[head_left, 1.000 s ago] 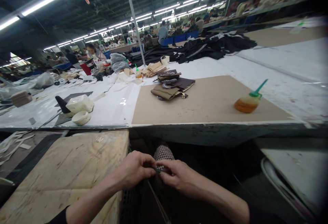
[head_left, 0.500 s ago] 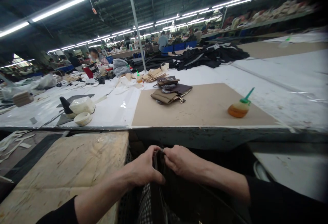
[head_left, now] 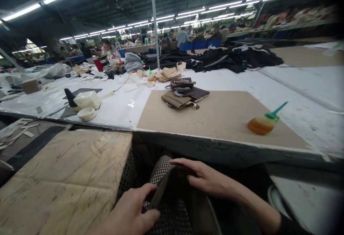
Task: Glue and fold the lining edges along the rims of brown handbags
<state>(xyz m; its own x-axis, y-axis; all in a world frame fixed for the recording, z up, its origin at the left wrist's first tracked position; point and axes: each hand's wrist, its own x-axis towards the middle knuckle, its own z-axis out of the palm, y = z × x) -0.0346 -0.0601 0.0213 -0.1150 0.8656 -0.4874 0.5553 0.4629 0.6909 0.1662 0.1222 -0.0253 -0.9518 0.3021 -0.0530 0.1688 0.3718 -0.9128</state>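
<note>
Low in front of me, over checkered cloth (head_left: pixel 174 217) at my lap, is a dark brown bag-like piece (head_left: pixel 205 210) with thin edges; its exact kind is unclear. My right hand (head_left: pixel 206 177) grips its upper end, fingers over the top and thumb beneath. On the left edge of the same piece, my left hand (head_left: pixel 133 206) closes with thumb and fingers on either side. Beyond them, on a tan sheet (head_left: pixel 223 116), lies a stack of folded brown pieces (head_left: pixel 185 97) with a metal zip pull. A squeeze bottle (head_left: pixel 262 123) with a green nozzle and amber liquid rests to its right.
The white worktable's front edge (head_left: pixel 215 141) runs just beyond my hands. A stained, paper-covered surface (head_left: pixel 67 170) stands at left. A small white bowl (head_left: pixel 86 114) and a wrapped white block (head_left: pixel 88 100) sit on the table. Dark fabric (head_left: pixel 228 59) is heaped farther back; people work behind.
My hands were close together at the piece's top edge; now they are apart. The left has moved down and left along the edge, and the piece is spread wider. The view has turned slightly.
</note>
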